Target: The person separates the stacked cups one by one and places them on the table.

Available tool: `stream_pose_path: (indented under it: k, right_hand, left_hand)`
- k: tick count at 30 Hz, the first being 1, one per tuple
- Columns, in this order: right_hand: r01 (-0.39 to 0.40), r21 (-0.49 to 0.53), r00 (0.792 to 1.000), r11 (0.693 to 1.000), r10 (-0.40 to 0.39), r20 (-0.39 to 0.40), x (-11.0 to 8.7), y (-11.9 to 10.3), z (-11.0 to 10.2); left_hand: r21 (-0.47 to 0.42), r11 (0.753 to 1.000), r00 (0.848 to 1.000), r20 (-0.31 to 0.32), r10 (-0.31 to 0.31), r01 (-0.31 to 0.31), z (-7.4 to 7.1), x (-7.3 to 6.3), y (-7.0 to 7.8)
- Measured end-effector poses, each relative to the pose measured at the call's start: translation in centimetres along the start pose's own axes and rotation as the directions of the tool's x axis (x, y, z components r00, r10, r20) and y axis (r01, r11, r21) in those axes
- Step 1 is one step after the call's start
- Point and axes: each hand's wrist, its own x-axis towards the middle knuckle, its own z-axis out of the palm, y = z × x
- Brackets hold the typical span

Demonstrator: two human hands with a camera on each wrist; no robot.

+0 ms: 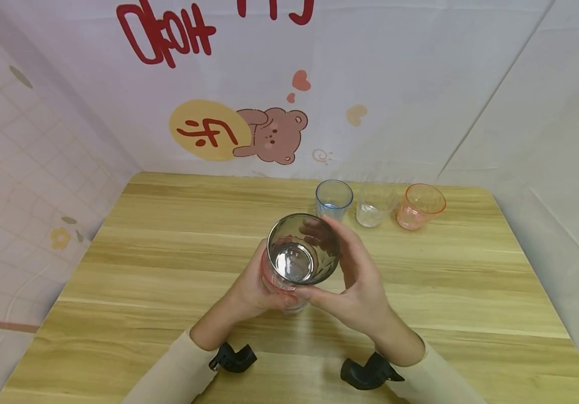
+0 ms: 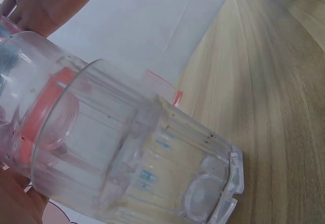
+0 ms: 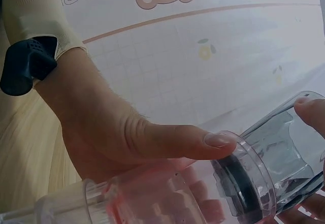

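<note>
The left grip [image 1: 255,286] clasps nested cups [image 2: 122,137]; the right grip [image 1: 362,286] holds a grey cup [image 1: 322,249] seated in their top. Beyond the right grip stand a blue cup [image 1: 333,212], clear cup [image 1: 370,214] and orange cup [image 1: 413,216].

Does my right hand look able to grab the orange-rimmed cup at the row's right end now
Probably not yet: your right hand is gripping the grey cup. With that let go, no other cup seems to stand between the hand and the orange-rimmed cup.
</note>
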Motion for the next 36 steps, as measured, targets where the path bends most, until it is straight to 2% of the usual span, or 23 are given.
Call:
stream_pose_path:
  k: [6, 15, 20, 31, 36]
  right_hand:
    - [0.035, 0.012, 0.999, 0.999, -0.035, -0.009, 0.3, -0.1, 0.0]
    - [0.112, 0.064, 0.994, 0.992, -0.11, -0.028, 0.8, -0.8, -0.5]
    - [0.136, 0.073, 0.99, 0.988, -0.134, -0.033, 1.1, -1.1, -0.7]
    - [0.152, 0.049, 0.987, 0.987, -0.149, -0.068, 1.6, -1.4, -1.8]
    - [0.137, 0.031, 0.988, 0.99, -0.135, -0.078, 1.8, -1.5, -2.6]
  left_hand:
    - [0.005, 1.0, 1.0, -0.001, 0.002, -0.002, -0.1, 0.0, 0.1]
    - [-0.012, 0.999, 0.999, -0.007, -0.05, 0.05, -0.1, 0.0, 0.1]
    - [-0.041, 0.998, 0.999, -0.011, -0.046, 0.045, -0.1, 0.0, 0.0]
    - [-0.035, 0.998, 0.999, -0.022, -0.048, 0.047, -0.1, 0.1, 0.3]
    - [-0.062, 0.998, 0.999, -0.019, -0.026, 0.025, 0.1, 0.2, 0.3]
